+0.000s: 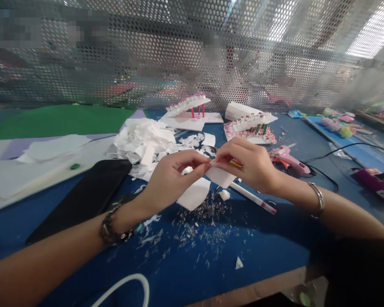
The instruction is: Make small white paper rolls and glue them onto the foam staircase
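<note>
Both hands meet over the middle of the blue table. My left hand [176,172] is closed, thumb and fingertips pinching the upper left corner of a small piece of white paper [221,176]. My right hand [248,162] pinches the same piece along its top edge, close to the left fingertips. Another white paper piece [194,194] lies just below the left fingers. Under the right hand is a white marker [254,197] with a dark pink end. Small paper scraps are scattered on the table beneath the hands.
A heap of torn white paper [144,138] lies behind the left hand, beside a black flat case [83,198]. Two small white models [188,123] stand at the back before a perforated metal screen [179,55]. A pink glue gun [292,161] and its cable lie right.
</note>
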Available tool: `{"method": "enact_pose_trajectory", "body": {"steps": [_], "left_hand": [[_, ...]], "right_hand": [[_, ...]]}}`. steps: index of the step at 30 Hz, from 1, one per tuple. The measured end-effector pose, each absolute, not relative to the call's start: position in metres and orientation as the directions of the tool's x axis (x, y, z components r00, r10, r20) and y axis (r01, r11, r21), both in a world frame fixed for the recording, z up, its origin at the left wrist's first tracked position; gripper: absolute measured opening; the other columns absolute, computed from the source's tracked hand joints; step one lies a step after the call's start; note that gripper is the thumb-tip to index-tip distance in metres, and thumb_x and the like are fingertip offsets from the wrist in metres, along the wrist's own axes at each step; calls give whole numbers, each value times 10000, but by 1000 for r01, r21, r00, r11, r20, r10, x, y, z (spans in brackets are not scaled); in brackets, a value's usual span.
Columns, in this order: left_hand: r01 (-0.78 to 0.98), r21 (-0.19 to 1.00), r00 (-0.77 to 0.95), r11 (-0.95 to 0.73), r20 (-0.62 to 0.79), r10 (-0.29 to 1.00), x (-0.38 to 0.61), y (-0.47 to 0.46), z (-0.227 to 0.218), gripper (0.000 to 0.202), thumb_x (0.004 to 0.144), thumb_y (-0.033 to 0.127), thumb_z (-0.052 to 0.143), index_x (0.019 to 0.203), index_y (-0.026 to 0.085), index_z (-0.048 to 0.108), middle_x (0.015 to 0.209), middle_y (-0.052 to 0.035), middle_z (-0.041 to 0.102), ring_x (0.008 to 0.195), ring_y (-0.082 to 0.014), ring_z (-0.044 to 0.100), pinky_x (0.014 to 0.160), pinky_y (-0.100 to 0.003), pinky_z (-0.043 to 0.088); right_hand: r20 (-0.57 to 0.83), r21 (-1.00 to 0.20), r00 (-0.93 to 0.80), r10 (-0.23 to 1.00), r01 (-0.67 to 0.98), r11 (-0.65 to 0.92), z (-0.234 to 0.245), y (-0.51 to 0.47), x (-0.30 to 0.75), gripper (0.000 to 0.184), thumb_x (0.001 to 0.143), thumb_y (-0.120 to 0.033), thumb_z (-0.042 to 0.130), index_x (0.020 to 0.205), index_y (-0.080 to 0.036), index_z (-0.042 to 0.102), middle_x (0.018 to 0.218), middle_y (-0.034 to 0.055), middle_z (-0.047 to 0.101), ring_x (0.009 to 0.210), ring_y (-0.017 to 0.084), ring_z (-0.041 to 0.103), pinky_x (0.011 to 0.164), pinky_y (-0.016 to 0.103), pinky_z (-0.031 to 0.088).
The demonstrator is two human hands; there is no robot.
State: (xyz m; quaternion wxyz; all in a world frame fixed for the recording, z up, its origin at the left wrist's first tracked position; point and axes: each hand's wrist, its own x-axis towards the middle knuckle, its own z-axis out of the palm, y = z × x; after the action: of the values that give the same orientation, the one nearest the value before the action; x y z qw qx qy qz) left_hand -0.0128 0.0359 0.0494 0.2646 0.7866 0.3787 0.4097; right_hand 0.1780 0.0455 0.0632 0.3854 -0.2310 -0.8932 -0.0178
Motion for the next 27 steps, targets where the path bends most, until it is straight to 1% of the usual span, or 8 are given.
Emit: {"method": "enact_pose_trajectory", "body": {"steps": [4,9,11,13,15,19,23,27], "left_hand": [[464,566,444,-681,517,732,-15,34,52,113,820,232,516,759,170,587,716,-1,595,685,-114,545,647,-213,422],[459,344,529,-819,635,563,-17,33,56,72,802,246,578,794,174,577,752,-6,618,738,-124,558,695,-228,429],[444,247,547,-861,686,479,-18,34,57,59,815,222,563,803,168,583,745,-12,628,731,-125,558,688,-234,433],[439,204,552,-875,706,443,-18,35,58,57,821,203,553,806,164,592,740,-17,635,717,-126,560,677,-237,435],[444,254,536,-859,693,482,-18,34,59,62,820,201,552,811,171,605,752,-16,640,724,-127,568,680,-234,438],[417,447,482,-791,629,610,-16,30,63,76,809,216,566,780,182,628,751,-4,640,721,-118,577,680,-215,439],[373,548,433,-748,610,663,-15,29,64,82,799,233,584,766,183,639,722,9,632,684,-103,566,657,-199,428],[329,622,432,-710,569,699,-15,31,63,76,798,225,584,750,189,630,713,18,616,683,-96,556,661,-198,428]], "right_hand": [[664,-199,-600,445,433,879,63,43,177,101,842,-208,517,789,-125,540,721,15,543,666,78,488,628,183,412],[644,-212,-604,470,449,868,63,39,176,92,842,-193,508,802,-118,543,734,14,559,667,71,492,624,176,401],[628,-247,-599,496,451,858,64,37,176,84,837,-185,512,799,-119,548,738,10,571,656,62,495,612,165,402],[610,-316,-576,545,454,833,66,35,176,79,826,-184,526,788,-122,556,717,1,578,630,53,502,589,153,406],[588,-424,-542,600,426,799,68,34,175,79,813,-196,547,786,-122,560,702,-6,590,613,45,523,578,140,424],[547,-603,-500,672,321,730,71,32,175,108,785,-231,586,810,-126,587,720,-7,622,637,42,567,588,117,460],[541,-660,-468,699,278,698,72,32,176,105,778,-228,591,772,-126,612,693,-14,623,618,26,557,553,89,445],[528,-693,-462,713,251,676,73,30,174,89,776,-203,584,751,-118,594,680,-16,600,618,22,541,539,79,437]]}}
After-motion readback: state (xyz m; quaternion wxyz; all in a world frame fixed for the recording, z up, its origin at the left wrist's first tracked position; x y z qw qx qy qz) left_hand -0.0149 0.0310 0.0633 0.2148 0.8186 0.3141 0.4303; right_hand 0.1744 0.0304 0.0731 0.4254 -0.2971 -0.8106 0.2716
